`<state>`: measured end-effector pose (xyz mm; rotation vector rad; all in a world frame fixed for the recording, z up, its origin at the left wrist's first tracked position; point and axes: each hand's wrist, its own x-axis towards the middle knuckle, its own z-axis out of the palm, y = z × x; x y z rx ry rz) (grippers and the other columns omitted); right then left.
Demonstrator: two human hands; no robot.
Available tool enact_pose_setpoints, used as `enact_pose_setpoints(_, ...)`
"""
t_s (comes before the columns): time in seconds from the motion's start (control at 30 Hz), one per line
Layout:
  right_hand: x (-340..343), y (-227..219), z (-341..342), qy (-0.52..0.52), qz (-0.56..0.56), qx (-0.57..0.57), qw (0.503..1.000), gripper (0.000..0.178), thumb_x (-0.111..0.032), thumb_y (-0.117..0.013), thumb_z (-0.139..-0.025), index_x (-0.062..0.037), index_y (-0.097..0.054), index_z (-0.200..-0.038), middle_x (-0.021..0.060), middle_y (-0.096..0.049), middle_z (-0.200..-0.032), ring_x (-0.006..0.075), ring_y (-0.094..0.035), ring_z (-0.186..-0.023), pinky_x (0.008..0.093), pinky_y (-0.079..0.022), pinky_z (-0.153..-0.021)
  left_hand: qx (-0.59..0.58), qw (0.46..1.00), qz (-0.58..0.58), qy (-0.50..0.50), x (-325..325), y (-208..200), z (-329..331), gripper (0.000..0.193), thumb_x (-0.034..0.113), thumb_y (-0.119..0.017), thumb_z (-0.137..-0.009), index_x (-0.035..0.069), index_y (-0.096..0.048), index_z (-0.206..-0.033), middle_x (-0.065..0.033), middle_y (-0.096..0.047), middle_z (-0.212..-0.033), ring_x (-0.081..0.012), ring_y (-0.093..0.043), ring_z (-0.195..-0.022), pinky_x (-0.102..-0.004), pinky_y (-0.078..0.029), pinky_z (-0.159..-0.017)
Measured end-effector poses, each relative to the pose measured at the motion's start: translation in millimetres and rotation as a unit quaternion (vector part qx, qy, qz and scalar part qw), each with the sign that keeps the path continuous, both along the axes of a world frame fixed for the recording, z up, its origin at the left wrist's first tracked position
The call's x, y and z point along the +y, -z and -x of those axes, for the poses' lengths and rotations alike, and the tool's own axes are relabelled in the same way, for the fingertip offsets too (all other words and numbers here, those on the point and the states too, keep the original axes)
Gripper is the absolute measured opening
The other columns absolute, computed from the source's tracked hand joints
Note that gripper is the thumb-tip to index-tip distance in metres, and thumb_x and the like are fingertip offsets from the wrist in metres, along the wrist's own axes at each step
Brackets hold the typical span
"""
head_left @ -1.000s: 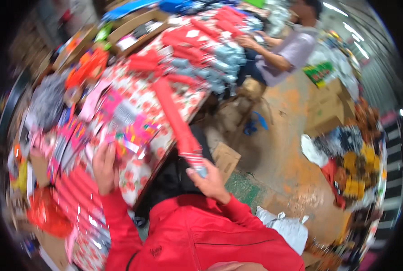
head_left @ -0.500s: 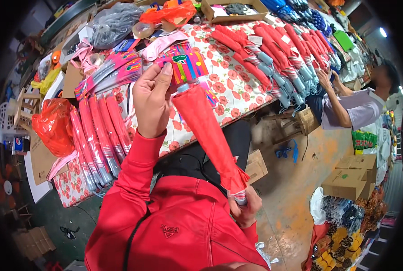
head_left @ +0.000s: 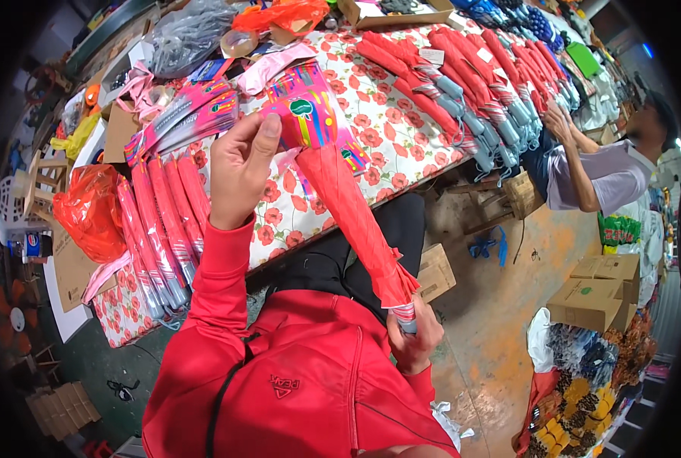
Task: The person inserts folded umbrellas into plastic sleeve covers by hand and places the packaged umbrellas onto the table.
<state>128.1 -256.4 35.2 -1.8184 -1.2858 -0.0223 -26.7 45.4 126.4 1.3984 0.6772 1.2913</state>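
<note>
A folded red umbrella point(head_left: 356, 217) slants across in front of me, its grey handle low and its top end up and to the left. My right hand point(head_left: 419, 341) is closed around the handle end. With thumb and fingers pinched, my left hand point(head_left: 241, 168) holds the edge of a colourful striped plastic sleeve point(head_left: 304, 114) that has a green emblem. The umbrella's top end meets the lower part of this sleeve and its grey tip is hidden there. More flat pink striped sleeves point(head_left: 195, 114) lie stacked left of that hand.
Several red umbrellas in clear sleeves point(head_left: 153, 229) lie at the table's left; many unwrapped red umbrellas point(head_left: 463, 84) lie at the right. An orange bag point(head_left: 92, 214) rests at the left edge. Another person point(head_left: 604, 168) works at the right. Cardboard boxes point(head_left: 592, 294) stand on the floor.
The umbrella's grey tip, visible before, is now covered by the striped sleeve. My left hand has moved left and slightly down, and the sleeve's mouth has bulged out around the umbrella's end.
</note>
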Motion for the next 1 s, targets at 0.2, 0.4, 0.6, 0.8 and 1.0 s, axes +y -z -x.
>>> enact_pose_setpoints(0.2,5,7,-1,0.012,0.008,-0.002,1.000,0.050,-0.002,-0.077,-0.065,-0.0001,-0.069,-0.114,0.0132,-0.070,-0.086,0.0257,-0.058,-0.059,0.0327,-0.049,-0.056,0.130,0.989,0.019,0.062,8,-1,0,0.021,0.014,-0.072,-0.094,-0.005,-0.071,-0.102,-0.0044,-0.071,-0.086,-0.0081,-0.060,-0.073,-0.0196,-0.048,-0.068)
enact_pose_setpoints(0.4,8,4,4,0.009,0.023,0.070,0.997,0.049,-0.002,-0.079,-0.067,-0.0004,-0.069,-0.115,0.0128,-0.070,-0.086,0.0256,-0.061,-0.062,0.0323,-0.050,-0.058,0.202,0.969,0.075,0.121,21,4,-9,0.018,0.018,-0.074,-0.091,0.001,-0.070,-0.096,0.0015,-0.065,-0.079,-0.0046,-0.050,-0.068,-0.0196,-0.040,-0.062)
enact_pose_setpoints(0.6,8,14,-2,-0.039,0.024,0.281,0.959,0.045,-0.009,-0.081,-0.078,0.0021,-0.067,-0.119,0.0151,-0.073,-0.106,0.0207,-0.068,-0.081,0.0285,-0.054,-0.070,0.266,0.951,0.100,0.123,43,16,-26,0.038,0.013,-0.081,-0.080,0.000,-0.068,-0.112,-0.0063,-0.070,-0.091,-0.0132,-0.062,-0.075,-0.0239,-0.051,-0.071)
enact_pose_setpoints(0.8,-4,-2,-33,-0.106,0.070,0.497,0.858,0.042,-0.014,-0.077,-0.087,0.0024,-0.064,-0.123,0.0101,-0.072,-0.108,0.0139,-0.063,-0.089,0.0243,-0.050,-0.081,-0.020,0.929,0.202,0.310,65,83,-25,0.057,0.007,-0.073,-0.087,-0.002,-0.048,-0.137,-0.0146,-0.067,-0.115,-0.0230,-0.067,-0.100,-0.0293,-0.055,-0.087)
enact_pose_setpoints(1.0,-1,-3,-42,-0.251,0.064,0.672,0.694,0.035,-0.015,-0.071,-0.092,-0.0009,-0.064,-0.124,0.0038,-0.070,-0.103,0.0086,-0.056,-0.082,0.0219,-0.044,-0.075,-0.143,0.856,0.183,0.462,67,120,-28,0.056,0.016,-0.071,-0.091,0.000,-0.046,-0.139,-0.0169,-0.062,-0.125,-0.0282,-0.064,-0.112,-0.0344,-0.055,-0.091)
